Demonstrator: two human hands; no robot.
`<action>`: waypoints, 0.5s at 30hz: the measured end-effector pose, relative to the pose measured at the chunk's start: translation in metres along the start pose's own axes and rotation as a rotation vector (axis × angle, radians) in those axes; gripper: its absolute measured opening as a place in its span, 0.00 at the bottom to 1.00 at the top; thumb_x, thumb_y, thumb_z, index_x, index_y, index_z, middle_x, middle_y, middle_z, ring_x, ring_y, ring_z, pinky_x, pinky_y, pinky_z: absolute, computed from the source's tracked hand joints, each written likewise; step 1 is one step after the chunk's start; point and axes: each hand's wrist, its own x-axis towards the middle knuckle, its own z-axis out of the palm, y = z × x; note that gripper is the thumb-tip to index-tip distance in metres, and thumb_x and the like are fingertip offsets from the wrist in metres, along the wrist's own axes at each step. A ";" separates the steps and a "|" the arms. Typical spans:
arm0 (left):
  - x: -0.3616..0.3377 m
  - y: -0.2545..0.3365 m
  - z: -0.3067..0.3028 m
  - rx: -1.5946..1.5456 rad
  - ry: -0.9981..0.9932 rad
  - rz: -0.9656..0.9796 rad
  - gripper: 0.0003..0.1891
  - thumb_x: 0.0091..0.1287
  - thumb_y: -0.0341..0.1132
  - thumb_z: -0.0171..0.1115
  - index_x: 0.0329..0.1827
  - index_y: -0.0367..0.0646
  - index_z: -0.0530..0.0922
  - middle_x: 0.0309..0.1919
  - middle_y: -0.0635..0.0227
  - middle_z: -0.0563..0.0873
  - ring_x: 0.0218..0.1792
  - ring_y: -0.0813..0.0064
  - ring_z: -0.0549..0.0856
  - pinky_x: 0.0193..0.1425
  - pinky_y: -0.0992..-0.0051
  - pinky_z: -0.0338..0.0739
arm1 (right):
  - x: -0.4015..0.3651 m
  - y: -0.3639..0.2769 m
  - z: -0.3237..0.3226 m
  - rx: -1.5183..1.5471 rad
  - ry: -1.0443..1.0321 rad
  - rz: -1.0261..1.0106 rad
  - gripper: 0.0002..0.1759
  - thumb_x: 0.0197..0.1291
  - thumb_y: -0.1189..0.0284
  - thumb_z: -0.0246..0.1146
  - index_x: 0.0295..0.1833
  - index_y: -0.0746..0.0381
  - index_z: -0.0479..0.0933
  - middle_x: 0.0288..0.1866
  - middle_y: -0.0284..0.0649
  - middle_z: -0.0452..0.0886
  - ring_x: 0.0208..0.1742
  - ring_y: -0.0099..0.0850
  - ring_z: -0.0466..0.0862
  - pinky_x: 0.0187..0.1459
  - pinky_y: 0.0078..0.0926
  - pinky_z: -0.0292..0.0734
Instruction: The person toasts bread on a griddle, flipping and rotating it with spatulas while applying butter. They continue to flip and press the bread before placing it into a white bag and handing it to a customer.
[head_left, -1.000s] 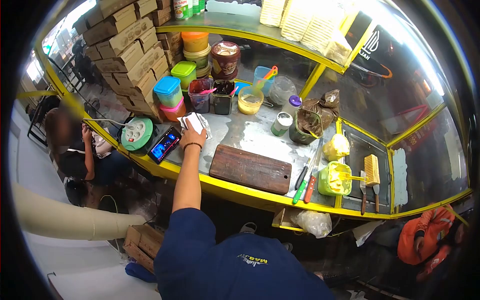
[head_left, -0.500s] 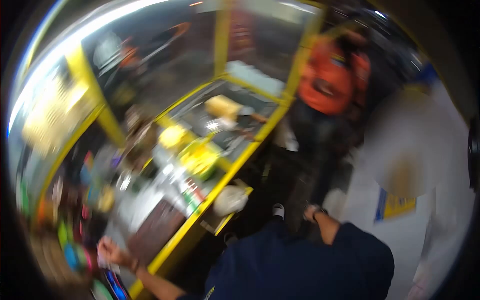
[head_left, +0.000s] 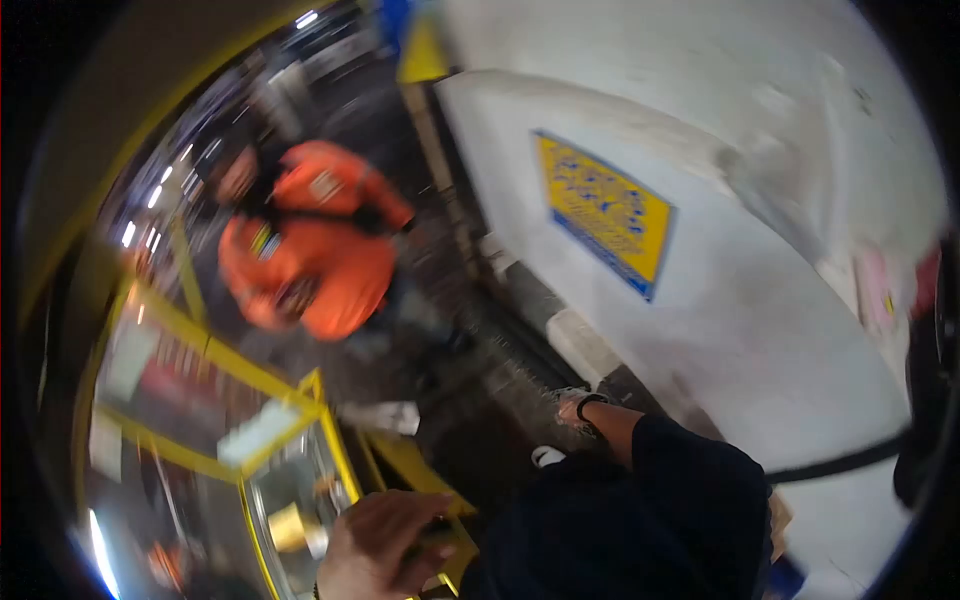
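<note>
My left hand (head_left: 385, 545) is raised at the bottom, left of my body. Its fingers stretch to the right with the thumb apart, and nothing shows between them. Behind it lies the yellow-framed glass case (head_left: 345, 462), with a blurred pale yellow block (head_left: 288, 528) inside. My right hand (head_left: 574, 407) hangs low in front of me, below a black wristband (head_left: 592, 399). Pale, shiny streaks, perhaps clear plastic, show around its fingers. Blur hides how these fingers are placed.
A person in an orange jacket (head_left: 335, 255) stands ahead on the left, on dark paving. To my right is a large white panel (head_left: 720, 330) bearing a yellow and blue sign (head_left: 605, 215). A pale kerb block (head_left: 582, 345) sits at its base. My white shoe (head_left: 547, 456) shows below.
My view has swung to the right, so the counter goods have left the picture and the white panel fills the right. My left hand has come away from the counter's far end.
</note>
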 end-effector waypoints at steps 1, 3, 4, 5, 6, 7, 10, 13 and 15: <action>0.046 -0.012 0.002 -0.031 -0.168 0.092 0.20 0.57 0.35 0.67 0.51 0.36 0.78 0.41 0.56 0.84 0.37 0.57 0.85 0.43 0.64 0.79 | -0.022 0.014 -0.019 0.051 0.078 0.090 0.13 0.65 0.65 0.60 0.36 0.63 0.83 0.37 0.44 0.84 0.39 0.36 0.84 0.38 0.40 0.82; 0.132 -0.022 0.010 0.042 -0.412 0.308 0.24 0.59 0.33 0.67 0.59 0.36 0.74 0.46 0.56 0.83 0.43 0.59 0.84 0.48 0.64 0.78 | -0.051 0.027 -0.007 0.150 0.192 0.243 0.13 0.65 0.65 0.59 0.36 0.63 0.82 0.36 0.42 0.84 0.38 0.37 0.84 0.36 0.39 0.81; 0.171 -0.026 0.020 0.051 -0.480 0.439 0.22 0.63 0.33 0.64 0.59 0.36 0.73 0.46 0.56 0.83 0.43 0.60 0.83 0.48 0.65 0.77 | -0.049 0.035 0.010 0.197 0.219 0.304 0.12 0.64 0.65 0.59 0.37 0.62 0.82 0.36 0.41 0.83 0.39 0.38 0.83 0.38 0.40 0.81; 0.210 -0.028 0.028 0.064 -0.534 0.572 0.20 0.66 0.33 0.61 0.59 0.36 0.72 0.46 0.56 0.82 0.44 0.61 0.82 0.48 0.67 0.76 | -0.048 0.043 0.028 0.246 0.250 0.364 0.11 0.62 0.66 0.58 0.39 0.61 0.82 0.36 0.41 0.83 0.39 0.39 0.83 0.39 0.41 0.80; 0.248 -0.025 0.037 0.000 -0.553 0.662 0.22 0.64 0.33 0.63 0.60 0.36 0.72 0.48 0.55 0.81 0.48 0.59 0.81 0.52 0.66 0.75 | -0.061 0.043 0.037 0.388 0.389 0.412 0.11 0.60 0.67 0.57 0.35 0.61 0.82 0.36 0.41 0.84 0.38 0.38 0.83 0.39 0.39 0.79; 0.282 -0.023 0.046 -0.066 -0.563 0.745 0.25 0.61 0.32 0.65 0.62 0.37 0.71 0.51 0.54 0.81 0.52 0.57 0.80 0.56 0.65 0.74 | -0.063 0.046 0.052 0.511 0.532 0.460 0.11 0.58 0.69 0.57 0.32 0.60 0.83 0.35 0.41 0.84 0.38 0.37 0.83 0.39 0.38 0.78; 0.371 0.006 0.074 -0.131 -0.385 0.872 0.27 0.62 0.31 0.64 0.64 0.36 0.69 0.57 0.51 0.78 0.60 0.55 0.77 0.64 0.64 0.70 | -0.084 0.032 0.076 0.623 0.763 0.618 0.05 0.47 0.68 0.63 0.31 0.53 0.82 0.28 0.38 0.83 0.37 0.39 0.84 0.39 0.40 0.78; 0.464 0.036 0.109 -0.131 -0.072 0.780 0.33 0.64 0.35 0.63 0.70 0.36 0.61 0.58 0.49 0.78 0.58 0.56 0.79 0.62 0.64 0.71 | -0.130 -0.002 0.076 0.797 0.762 0.780 0.06 0.44 0.69 0.64 0.32 0.53 0.82 0.27 0.38 0.83 0.37 0.41 0.84 0.39 0.41 0.77; 0.531 0.065 0.126 -0.235 -0.115 0.550 0.39 0.68 0.47 0.59 0.77 0.44 0.49 0.60 0.51 0.77 0.59 0.58 0.78 0.61 0.65 0.72 | -0.144 -0.020 0.082 0.909 0.717 0.807 0.07 0.43 0.69 0.65 0.32 0.53 0.82 0.27 0.38 0.82 0.37 0.41 0.83 0.39 0.41 0.77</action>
